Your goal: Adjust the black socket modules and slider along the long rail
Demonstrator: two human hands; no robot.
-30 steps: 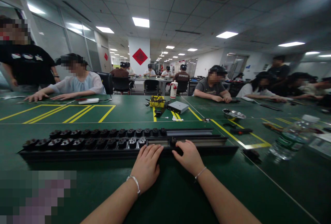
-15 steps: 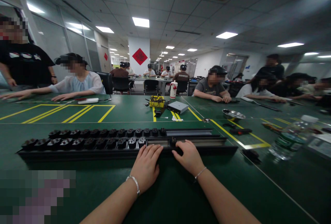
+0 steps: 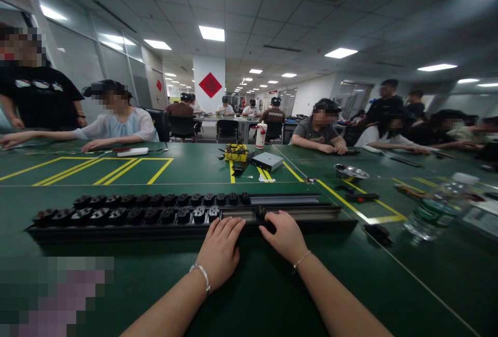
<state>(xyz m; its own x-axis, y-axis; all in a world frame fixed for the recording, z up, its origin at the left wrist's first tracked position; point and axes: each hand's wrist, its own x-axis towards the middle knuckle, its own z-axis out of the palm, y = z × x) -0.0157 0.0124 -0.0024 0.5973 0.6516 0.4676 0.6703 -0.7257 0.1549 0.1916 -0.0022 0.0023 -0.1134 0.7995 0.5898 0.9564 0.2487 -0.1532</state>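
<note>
Head view, workbench. A long black metal rail (image 3: 187,225) lies crosswise on the dark green table surface (image 3: 272,295), just in front of the person, and its two channels run left to right. Rows of small black plastic blocks (image 3: 148,208) fill the left and middle stretch of both channels, while the right stretch shows bare grooves.

The left hand (image 3: 220,251) lies palm down and holds nothing. Its fingers are extended and slightly spread, with the fingertips on the near edge of the rail at mid-length. A pale beaded bracelet (image 3: 202,275) circles that wrist.

The right hand (image 3: 286,236) lies just beside it, also palm down, with its fingers bent over the near channel. The fingertips meet a single black block (image 3: 260,213) seated there; whether they pinch it cannot be told. A thin chain bracelet (image 3: 301,260) sits on this wrist.

Farther back on the bench:
- yellow tape lines (image 3: 128,168)
- a yellow box with coiled cables (image 3: 237,153)
- a flat grey metal box (image 3: 267,160)
- a white bottle with a red cap (image 3: 261,135)

To the right are a shallow steel bowl (image 3: 352,172) and a clear plastic water bottle (image 3: 438,207). Other people sit at the far edges, their hands on the bench and well apart from the rail.
</note>
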